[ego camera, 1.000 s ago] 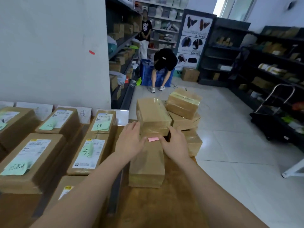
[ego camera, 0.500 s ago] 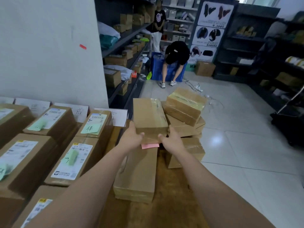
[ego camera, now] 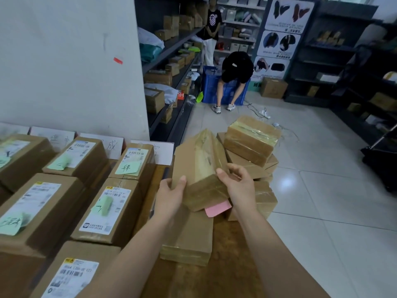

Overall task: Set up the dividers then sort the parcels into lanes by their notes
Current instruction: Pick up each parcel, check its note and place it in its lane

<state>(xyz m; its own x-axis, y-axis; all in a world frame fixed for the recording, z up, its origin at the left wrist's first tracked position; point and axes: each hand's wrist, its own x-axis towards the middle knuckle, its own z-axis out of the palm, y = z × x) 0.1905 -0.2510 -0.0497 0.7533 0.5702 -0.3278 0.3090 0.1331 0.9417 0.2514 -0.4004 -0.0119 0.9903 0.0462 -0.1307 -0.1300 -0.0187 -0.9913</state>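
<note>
Wooden table (ego camera: 227, 254) in a shelved stockroom, labelled boxes (ego camera: 111, 209) at left. My left hand (ego camera: 170, 193) and right hand (ego camera: 240, 188) clasp a tilted, tape-wrapped brown parcel (ego camera: 199, 160), pink note (ego camera: 218, 208) beneath it.

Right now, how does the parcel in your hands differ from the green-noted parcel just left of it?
The held parcel is tilted, gripped by the left hand and right hand; the green-noted parcel sits flat, untouched. The held parcel's top shows no label; the green-noted parcel's carries a white label and green note. Both are brown cardboard boxes.
</note>
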